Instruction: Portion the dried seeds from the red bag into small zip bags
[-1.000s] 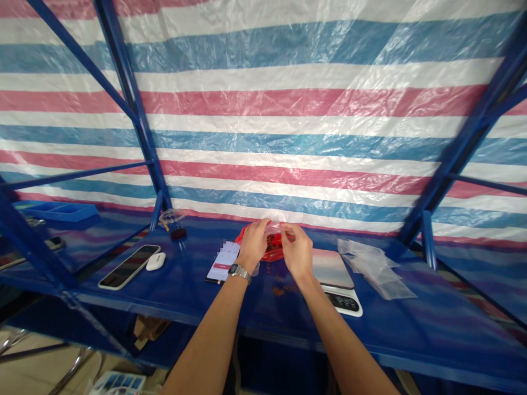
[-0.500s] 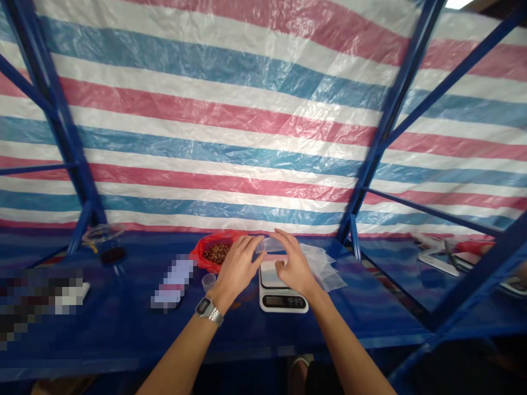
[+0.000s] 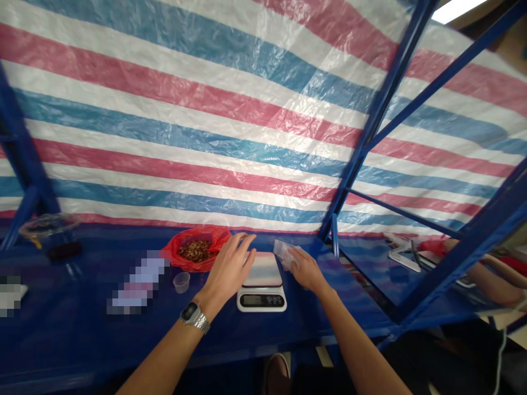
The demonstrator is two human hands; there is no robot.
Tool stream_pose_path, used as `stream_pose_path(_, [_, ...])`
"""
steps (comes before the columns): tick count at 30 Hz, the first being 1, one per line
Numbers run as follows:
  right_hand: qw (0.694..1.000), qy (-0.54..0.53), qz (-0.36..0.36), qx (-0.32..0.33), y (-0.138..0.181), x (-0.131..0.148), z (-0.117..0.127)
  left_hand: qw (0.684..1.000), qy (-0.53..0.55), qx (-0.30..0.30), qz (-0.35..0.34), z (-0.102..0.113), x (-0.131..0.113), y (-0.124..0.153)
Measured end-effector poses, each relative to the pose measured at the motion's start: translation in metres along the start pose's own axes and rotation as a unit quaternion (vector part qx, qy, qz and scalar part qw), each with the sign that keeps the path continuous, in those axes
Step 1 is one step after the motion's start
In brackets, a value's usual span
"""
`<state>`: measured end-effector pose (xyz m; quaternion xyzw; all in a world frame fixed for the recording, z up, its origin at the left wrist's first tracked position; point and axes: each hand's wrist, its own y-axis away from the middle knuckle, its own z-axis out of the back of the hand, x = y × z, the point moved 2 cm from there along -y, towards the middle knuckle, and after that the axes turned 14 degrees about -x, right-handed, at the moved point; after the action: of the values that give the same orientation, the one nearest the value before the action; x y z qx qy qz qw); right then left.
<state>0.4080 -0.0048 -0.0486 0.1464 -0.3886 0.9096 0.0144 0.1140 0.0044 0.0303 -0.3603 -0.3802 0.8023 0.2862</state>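
A white digital kitchen scale (image 3: pixel 262 302) with a dark display panel stands on the blue table, its platform bare. Over the left edge of that platform hovers my left hand (image 3: pixel 230 266), fingers apart and holding nothing; a metal watch is on the wrist. To the right of the scale, my right hand (image 3: pixel 305 269) has its fingers closed on clear plastic bags (image 3: pixel 284 252), which look bunched up. Behind my left hand, a red plastic bag (image 3: pixel 170 249) lies open around small brown pieces (image 3: pixel 195 250). A small clear plastic cup (image 3: pixel 181 282) sits in front of it.
A pixelated flat object (image 3: pixel 140 282) lies left of the cup. Farther left stands a clear container with dark contents (image 3: pixel 63 249). Blue metal posts (image 3: pixel 349 175) and a striped sheet (image 3: pixel 197 142) rise behind. Another person's arm (image 3: pixel 489 280) shows at far right.
My hands have moved apart from above the scale. My right hand has shifted to the plastic bags and gathered them. The view has turned to the right.
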Motion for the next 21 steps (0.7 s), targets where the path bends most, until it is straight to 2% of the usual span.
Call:
stream_pose_path(3, [0.998,0.023,-0.022,0.053,0.016,-0.007,-0.012,0.997,-0.031,-0.062,0.027,0.013,0.012,-0.01])
stream_pose_path(6, [0.992,0.053,-0.055,0.096,0.02,-0.009,-0.011,0.988,-0.07,-0.119,0.068,0.033,0.027,-0.02])
stream_pose_path(10, [0.983,0.086,-0.093,0.132,0.017,-0.011,-0.001,0.97,-0.162,-0.131,0.124,0.059,0.051,-0.028])
stream_pose_path(14, [0.981,0.101,-0.102,0.13,0.011,-0.013,0.01,0.946,-0.227,-0.11,0.204,0.076,0.071,-0.025])
stream_pose_path(16, [0.982,0.105,-0.102,0.117,0.008,-0.014,0.015,0.943,-0.237,-0.106,0.209,0.081,0.075,-0.022])
stream_pose_path(21, [0.986,0.091,-0.103,0.093,0.004,-0.016,0.013,0.945,-0.256,-0.128,0.16,0.086,0.076,-0.017])
